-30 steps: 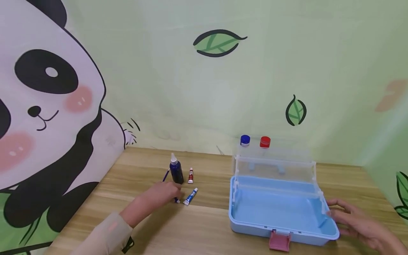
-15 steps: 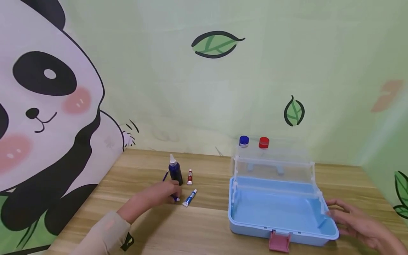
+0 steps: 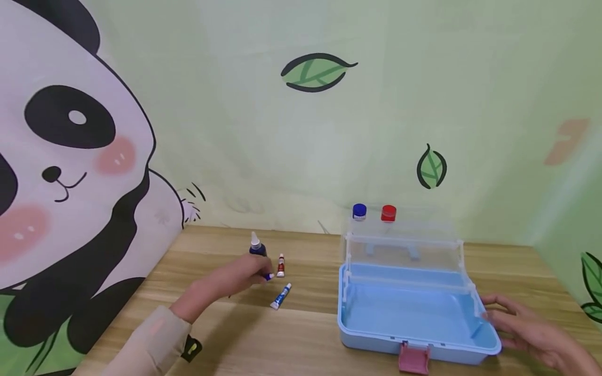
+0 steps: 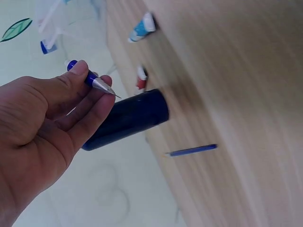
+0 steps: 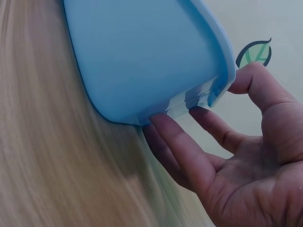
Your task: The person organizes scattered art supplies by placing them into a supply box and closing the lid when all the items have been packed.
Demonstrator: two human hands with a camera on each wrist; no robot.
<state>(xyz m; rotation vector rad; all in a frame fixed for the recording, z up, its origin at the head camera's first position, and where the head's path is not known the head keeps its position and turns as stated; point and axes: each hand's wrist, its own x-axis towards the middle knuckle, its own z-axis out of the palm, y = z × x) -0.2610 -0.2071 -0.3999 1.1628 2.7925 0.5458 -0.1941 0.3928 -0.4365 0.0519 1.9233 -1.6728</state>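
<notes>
The left hand (image 3: pixel 246 272) pinches a blue pen (image 4: pixel 94 81) between thumb and fingers; its long axis runs crosswise through the grip, the silver needle-fine point leaving the fingertips on the palm side, toward lower right in the left wrist view, while the blue end sticks out past the thumb, its pale cap aimed toward the box in the head view. Just beyond these fingers a dark blue bottle (image 4: pixel 137 118) stands upright, nozzle up, and near it a blue pencil (image 4: pixel 193 150) lies on the worktop (image 3: pixel 310 339). Right of the fingers and slightly beyond, a red paint tube (image 3: pixel 280 265) lies with its cap toward the wall; right and nearer the person, a blue paint tube (image 3: pixel 281 296) slants, cap end away. Farther right, past a stretch of bare wood grain, is the light blue box (image 3: pixel 414 308), long axis side to side, its clear trays raised and pink latch (image 3: pixel 414 359) facing the person. The right hand (image 3: pixel 522 324) has its fingers spread wide, tips touching the box's right end at rim and outer wall. Beyond these fingers, the worktop's back edge meets the leaf-printed backdrop (image 3: pixel 263 156).
</notes>
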